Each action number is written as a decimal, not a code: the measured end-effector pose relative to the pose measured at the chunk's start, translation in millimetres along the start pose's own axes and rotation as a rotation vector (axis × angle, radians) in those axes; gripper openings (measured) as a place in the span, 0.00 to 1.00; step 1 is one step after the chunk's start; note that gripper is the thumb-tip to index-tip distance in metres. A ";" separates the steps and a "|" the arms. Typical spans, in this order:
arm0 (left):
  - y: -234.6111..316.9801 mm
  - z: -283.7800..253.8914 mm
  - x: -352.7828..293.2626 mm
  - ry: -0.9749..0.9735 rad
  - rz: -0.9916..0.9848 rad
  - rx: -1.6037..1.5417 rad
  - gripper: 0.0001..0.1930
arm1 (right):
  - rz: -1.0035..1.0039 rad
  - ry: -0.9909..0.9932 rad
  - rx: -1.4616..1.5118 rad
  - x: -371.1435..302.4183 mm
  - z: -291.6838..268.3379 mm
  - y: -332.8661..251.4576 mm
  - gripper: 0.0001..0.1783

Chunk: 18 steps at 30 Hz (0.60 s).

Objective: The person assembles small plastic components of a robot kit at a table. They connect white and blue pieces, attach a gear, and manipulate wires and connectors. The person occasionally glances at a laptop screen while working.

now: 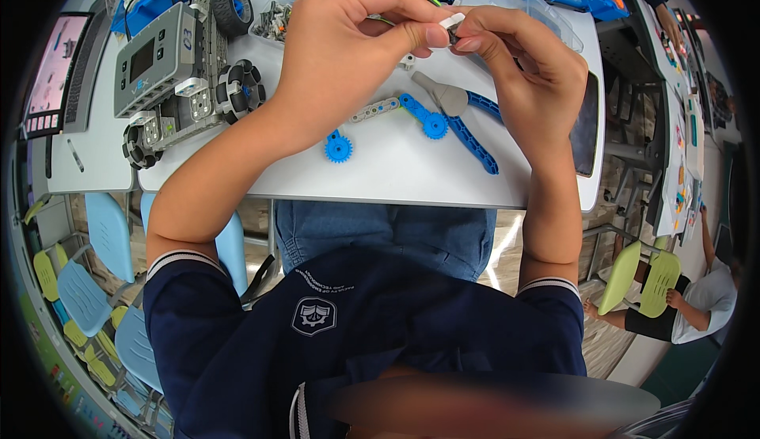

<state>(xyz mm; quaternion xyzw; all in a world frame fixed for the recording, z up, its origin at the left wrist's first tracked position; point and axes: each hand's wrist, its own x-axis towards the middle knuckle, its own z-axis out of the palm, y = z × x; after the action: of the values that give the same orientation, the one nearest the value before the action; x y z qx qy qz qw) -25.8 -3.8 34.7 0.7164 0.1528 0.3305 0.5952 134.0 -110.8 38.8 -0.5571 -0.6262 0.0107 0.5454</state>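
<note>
The white tabletop (380,182) has a grey-edged rim, and toward its left stands a grey wheeled robot (198,95) beside a clear tray of small grey parts (271,26). Out in the middle lie a grey-and-blue linkage (376,110) ending in blue gears (339,148) and, just beside it, a blue-handled tool (451,100) with grey jaws; a dark flat device (586,126) lies near the right edge.

The table (380,182) gives passage along its front edge, mid-frame, below the blue gears (339,149). Pliers (452,101) obstruct right of centre; left hand (340,39) and right hand (534,67) block upper centre, the wheeled robot (186,79) upper left.
</note>
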 end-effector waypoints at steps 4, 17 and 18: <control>-1.1 1.7 -2.4 0.023 0.025 0.047 0.07 | -0.037 0.007 -0.040 -1.5 1.8 -0.8 0.09; -8.7 4.7 -2.1 0.074 0.092 0.121 0.07 | 0.067 -0.094 -0.047 0.4 -3.2 -6.4 0.08; -8.5 4.7 -1.9 0.067 0.078 0.126 0.07 | 0.068 -0.104 -0.055 0.5 -3.7 -6.0 0.08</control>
<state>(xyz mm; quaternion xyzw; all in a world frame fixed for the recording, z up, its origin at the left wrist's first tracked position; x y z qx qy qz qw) -22.6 -6.4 25.6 0.7464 0.1651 0.3671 0.5299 132.6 -114.9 44.3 -0.5912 -0.6346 0.0410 0.4960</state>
